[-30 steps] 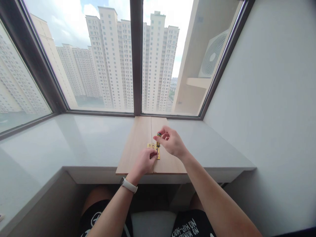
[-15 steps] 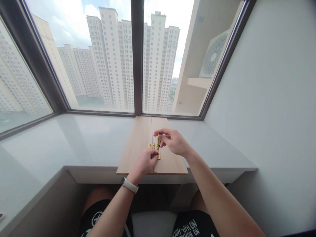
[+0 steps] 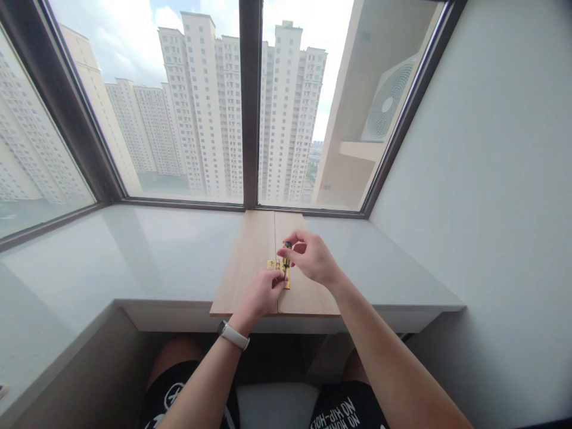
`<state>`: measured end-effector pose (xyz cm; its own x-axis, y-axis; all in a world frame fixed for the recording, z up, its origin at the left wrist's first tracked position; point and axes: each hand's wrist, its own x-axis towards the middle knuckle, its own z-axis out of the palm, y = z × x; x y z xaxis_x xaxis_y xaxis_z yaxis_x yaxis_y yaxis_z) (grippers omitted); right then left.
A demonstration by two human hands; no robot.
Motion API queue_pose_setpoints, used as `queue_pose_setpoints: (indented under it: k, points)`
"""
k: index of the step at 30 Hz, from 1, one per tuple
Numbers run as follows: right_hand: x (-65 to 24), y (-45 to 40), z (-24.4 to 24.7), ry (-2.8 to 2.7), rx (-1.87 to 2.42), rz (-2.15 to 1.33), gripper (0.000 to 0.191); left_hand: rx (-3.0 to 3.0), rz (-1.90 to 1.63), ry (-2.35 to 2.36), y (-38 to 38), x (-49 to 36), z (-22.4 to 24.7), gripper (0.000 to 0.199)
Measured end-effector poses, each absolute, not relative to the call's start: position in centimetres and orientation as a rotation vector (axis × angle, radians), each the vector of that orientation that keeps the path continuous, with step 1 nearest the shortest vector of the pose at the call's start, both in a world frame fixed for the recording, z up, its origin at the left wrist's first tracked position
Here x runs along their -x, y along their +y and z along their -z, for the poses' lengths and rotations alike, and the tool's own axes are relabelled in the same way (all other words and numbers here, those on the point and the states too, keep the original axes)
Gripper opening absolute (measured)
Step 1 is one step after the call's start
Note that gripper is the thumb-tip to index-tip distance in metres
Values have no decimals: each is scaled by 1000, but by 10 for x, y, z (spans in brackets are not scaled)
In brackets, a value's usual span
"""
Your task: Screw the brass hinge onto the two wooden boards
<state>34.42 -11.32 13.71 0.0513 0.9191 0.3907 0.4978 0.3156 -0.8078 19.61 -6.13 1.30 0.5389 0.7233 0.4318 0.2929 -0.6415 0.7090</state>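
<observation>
A small screwdriver (image 3: 286, 261) with a yellow and black handle stands nearly upright over a brass-coloured hinge (image 3: 271, 264). The fingers and thumb of my right hand (image 3: 308, 256) are closed round the top of its handle. My left hand (image 3: 268, 289) rests on the hinge, its thumb and forefinger pinched at the lower end of the screwdriver's shaft. What sits between those fingertips is too small to make out, and they hide the tip. Spanning the seam of two pale wooden boards (image 3: 241, 274), the hinge is partly covered by my left hand.
The boards lie side by side on a white windowsill counter (image 3: 179, 256), their near ends jutting slightly past its front edge. Windows with a dark frame (image 3: 251, 119) stand behind, and a white wall (image 3: 482, 179) rises at the right. My legs are below the counter.
My right hand's fingers have shifted their grip on the screwdriver handle, and the handle has turned and stands a little more upright. My left hand stays in place on the hinge.
</observation>
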Motion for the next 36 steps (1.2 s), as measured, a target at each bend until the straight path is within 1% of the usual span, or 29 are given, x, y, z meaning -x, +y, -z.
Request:
queue_pose_setpoints:
  k: [4,7,19,23,26,32,36]
  points:
    - [-349,-114,-141,-1659,1233,-730,34,-2226,-993,806,-59,-194,-10,15]
    - [-352,-114,-142,-1674,1209,-780,38,-2223,-998,807,-58,-193,-8,14]
    - [-351,-113,-135,-1625,1324,-488,22,-2220,-970,834,-62,-196,-15,14]
    - [-350,-112,-129,-1579,1317,-447,22,-2222,-972,827,-61,-196,-14,18]
    - [-349,-113,-127,-1565,1280,-545,24,-2225,-957,816,-61,-196,-14,20]
    - [-350,-115,-135,-1647,1112,-848,30,-2226,-966,808,-60,-193,-14,20]
    - [-354,-112,-136,-1698,1071,-936,32,-2222,-985,795,-60,-192,-12,19]
